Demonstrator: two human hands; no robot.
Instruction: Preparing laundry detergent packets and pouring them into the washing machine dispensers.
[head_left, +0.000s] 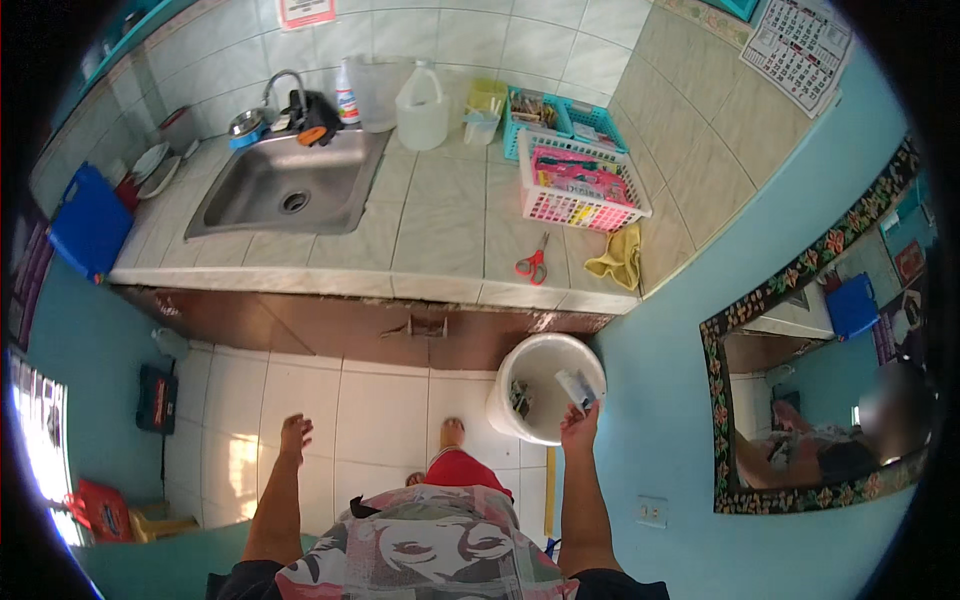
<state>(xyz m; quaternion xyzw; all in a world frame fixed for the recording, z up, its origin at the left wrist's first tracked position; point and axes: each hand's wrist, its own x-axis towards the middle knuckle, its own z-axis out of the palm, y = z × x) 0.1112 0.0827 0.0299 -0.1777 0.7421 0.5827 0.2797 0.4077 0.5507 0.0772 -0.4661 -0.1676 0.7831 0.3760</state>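
Note:
Over the right part of a white bucket (508, 415), my right hand (579, 427) grips a small whitish packet (574, 385), perhaps an emptied wrapper. Inside the bucket lies some crumpled dark and greenish litter (520, 398). My left hand (296, 437) is held out over the tiled floor, loosely curled with its fingers apart and nothing in it. On the counter beyond the bucket lie red-handled scissors (533, 264) and a crumpled yellow cloth (616, 256).
A tiled counter (440, 225) with a steel sink (290, 185) runs ahead. A white basket (570, 210) holding pink packets, teal baskets (520, 130) and a clear jug (422, 110) stand at its back. On the right wall hangs a framed mirror (722, 400); a blue board (88, 225) leans at left.

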